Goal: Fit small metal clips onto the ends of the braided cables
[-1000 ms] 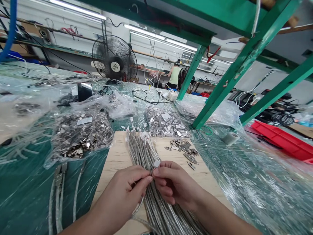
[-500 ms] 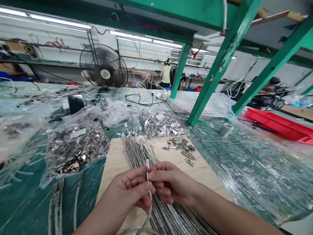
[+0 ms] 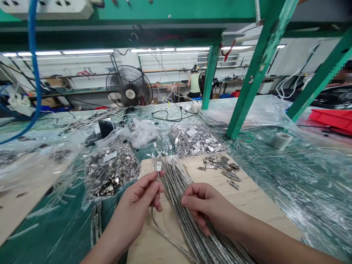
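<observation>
Between the thumb and fingers of my left hand [image 3: 141, 203] is a clear-jacketed cable [image 3: 167, 236], held upright near its end. A small white connector [image 3: 158, 166] tops that cable, above my fingertips. My right hand [image 3: 210, 207] is over a thick bundle of similar cables [image 3: 180, 205], its fingers curled and thumb pressed to them; whether anything is between them is too small to tell. The bundle lies on a pale wooden board [image 3: 255, 209]. Small metal connector pieces [image 3: 220, 165] lie loose at the board's upper right.
Beyond the board are a bag of metal parts [image 3: 192, 141] and another bag [image 3: 110, 168] at left. A green post [image 3: 247, 77] rises right of centre, near a tape roll [image 3: 279, 140] and a red tray [image 3: 334, 120]. A blue cable [image 3: 34, 73] hangs at left. A person sits far back.
My hands have parted: the left holds the cable further left, while the right has let go of it and moved right. The view has shifted, bringing the blue cable and a power strip into sight.
</observation>
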Available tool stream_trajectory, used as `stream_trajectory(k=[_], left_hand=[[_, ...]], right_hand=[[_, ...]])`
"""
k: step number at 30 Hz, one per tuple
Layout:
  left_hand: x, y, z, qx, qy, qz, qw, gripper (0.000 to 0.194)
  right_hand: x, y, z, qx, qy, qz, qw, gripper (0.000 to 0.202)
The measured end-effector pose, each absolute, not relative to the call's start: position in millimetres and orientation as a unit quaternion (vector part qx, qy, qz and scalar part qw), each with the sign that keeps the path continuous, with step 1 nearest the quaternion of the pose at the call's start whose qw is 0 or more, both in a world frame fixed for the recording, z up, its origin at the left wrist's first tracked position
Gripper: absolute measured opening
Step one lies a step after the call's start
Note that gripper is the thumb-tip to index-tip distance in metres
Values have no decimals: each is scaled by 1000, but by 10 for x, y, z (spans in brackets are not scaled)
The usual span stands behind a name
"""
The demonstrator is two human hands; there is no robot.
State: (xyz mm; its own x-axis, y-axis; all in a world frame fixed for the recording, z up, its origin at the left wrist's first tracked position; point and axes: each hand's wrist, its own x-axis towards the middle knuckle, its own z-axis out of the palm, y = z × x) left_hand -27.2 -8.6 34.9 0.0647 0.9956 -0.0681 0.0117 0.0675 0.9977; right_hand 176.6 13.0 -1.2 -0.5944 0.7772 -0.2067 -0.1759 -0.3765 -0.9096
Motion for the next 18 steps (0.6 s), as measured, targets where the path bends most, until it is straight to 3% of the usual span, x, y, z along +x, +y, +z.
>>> stream_trajectory(k=[6,14,16,18], left_hand=[[-205,-67,264,473,483,495,546,38],[-285,63,149,439,508,458,583,38],[-319,89,117,431,511,460,585,42],[-346,107,92,440,516,462,572,48]], right_hand=[[1783,172,68,-364,-537,690,321,26],[2343,618,520,-444,-647,482,390,24],[2538,674,640,-486,-683,405,365,23],[2709,681,695,-537,-728,315,287,22]])
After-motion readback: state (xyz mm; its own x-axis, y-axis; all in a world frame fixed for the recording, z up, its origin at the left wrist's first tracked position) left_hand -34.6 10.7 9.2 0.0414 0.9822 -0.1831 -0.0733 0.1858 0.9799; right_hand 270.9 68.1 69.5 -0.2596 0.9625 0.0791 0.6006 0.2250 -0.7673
